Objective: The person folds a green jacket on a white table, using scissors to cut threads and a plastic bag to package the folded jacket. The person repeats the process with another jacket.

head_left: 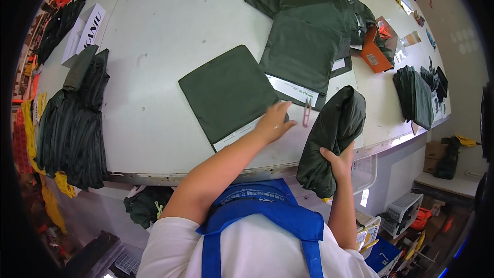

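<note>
A rolled bundle of dark green coated fabric [335, 123] hangs over the table's front edge, gripped low down by my right hand [339, 162], thumb on top and fingers hidden behind it. My left hand [274, 122] reaches over the table with fingers stretched and thumb apart, slightly blurred. It is at the right corner of a flat square dark green packet [229, 93] with a white printed strip along its near edge; whether it touches the packet I cannot tell. Pink-handled thread snips [306, 114] lie between my two hands.
Several similar green packets [301, 46] overlap in a pile at the back. An orange box [378, 49] stands right of them. Folded green bundles [411, 98] sit at the right edge, and a heap of green fabric [72, 129] hangs over the left edge. A white box [85, 33] lies behind that heap.
</note>
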Demonstrator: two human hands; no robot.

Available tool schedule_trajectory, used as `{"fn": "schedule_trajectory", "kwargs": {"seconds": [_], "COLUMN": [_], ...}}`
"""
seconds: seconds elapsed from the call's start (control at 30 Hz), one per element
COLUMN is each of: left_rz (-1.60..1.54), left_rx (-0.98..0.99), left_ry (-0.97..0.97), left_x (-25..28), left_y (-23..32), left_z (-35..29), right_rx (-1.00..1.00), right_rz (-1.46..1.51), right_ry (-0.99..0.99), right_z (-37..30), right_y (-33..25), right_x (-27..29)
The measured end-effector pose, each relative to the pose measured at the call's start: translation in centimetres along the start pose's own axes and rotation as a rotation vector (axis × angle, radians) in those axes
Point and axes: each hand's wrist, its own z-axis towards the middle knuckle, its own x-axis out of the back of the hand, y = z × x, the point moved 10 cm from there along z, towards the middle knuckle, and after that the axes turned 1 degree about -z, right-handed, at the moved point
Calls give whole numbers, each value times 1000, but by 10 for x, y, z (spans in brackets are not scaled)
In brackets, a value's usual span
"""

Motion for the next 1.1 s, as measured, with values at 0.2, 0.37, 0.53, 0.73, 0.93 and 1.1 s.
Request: {"fn": "schedule_trajectory", "kwargs": {"seconds": [0.2,0.37,0.53,0.73,0.93,1.1], "left_rz": [591,568,718,456,208,334], "left_rx": [256,7,142,117,291,-171], "left_ry": [-59,-428,-269,-176,-172,28], "left_x": [99,75,118,152,180,156], "left_y": [-40,-67,-90,-55,-31,31], "left_z": [-68,-99,-96,-86,-96,-99], "right_rx": [-2,423,938,1119,534,431], "right_rz": [-321,-737,-1039,-1238,-1093,-848], "right_ry": [-112,-442,-777,-1016,-840,-601], "right_z": [4,-3,-61,-78,-32,-21], "right_y": [-5,-45,-57,-59,-53,-51], "right_x": [-19,-126,-192,-217,-205,-191]}}
